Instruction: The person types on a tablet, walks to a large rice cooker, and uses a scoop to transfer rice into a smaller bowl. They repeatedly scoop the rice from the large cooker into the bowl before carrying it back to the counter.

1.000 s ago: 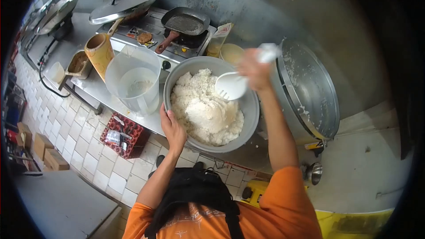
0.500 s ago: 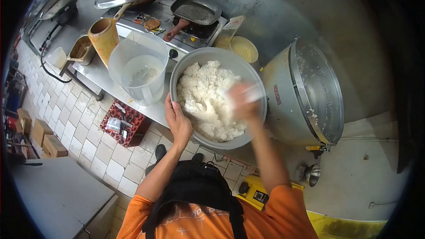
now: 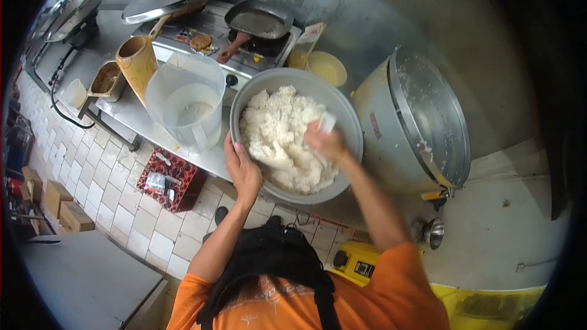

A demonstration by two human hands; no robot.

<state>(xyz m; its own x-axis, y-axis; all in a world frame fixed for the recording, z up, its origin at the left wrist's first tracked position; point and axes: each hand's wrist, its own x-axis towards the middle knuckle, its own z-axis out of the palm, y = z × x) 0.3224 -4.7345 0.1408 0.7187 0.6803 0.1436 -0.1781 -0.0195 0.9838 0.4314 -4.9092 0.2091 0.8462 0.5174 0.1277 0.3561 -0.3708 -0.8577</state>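
A large grey bowl (image 3: 350,128) holds a heap of white rice (image 3: 281,128). My left hand (image 3: 243,168) grips the bowl's left rim, thumb up on the edge. Over the right part of the rice is my right hand (image 3: 325,140), closed round a white scoop-like tool (image 3: 328,123); its lower part is hidden, and the hand is slightly blurred. Left of the bowl stands a clear plastic container (image 3: 183,95) with some liquid in it. At the right, a big metal drum marked with red letters (image 3: 382,122) has rice grains stuck inside.
A grill pan (image 3: 260,21) and a lidded wok (image 3: 168,3) are on the stove at the back. A yellow cylinder (image 3: 136,64) leans beside a metal tray (image 3: 109,80). A red patterned crate (image 3: 171,180) stands on the tiled floor. A small metal bowl (image 3: 434,233) lies lower right.
My right hand has moved slightly left with the white tool, which now points up more. My left hand remains on the rim. The whole view has shifted a little.
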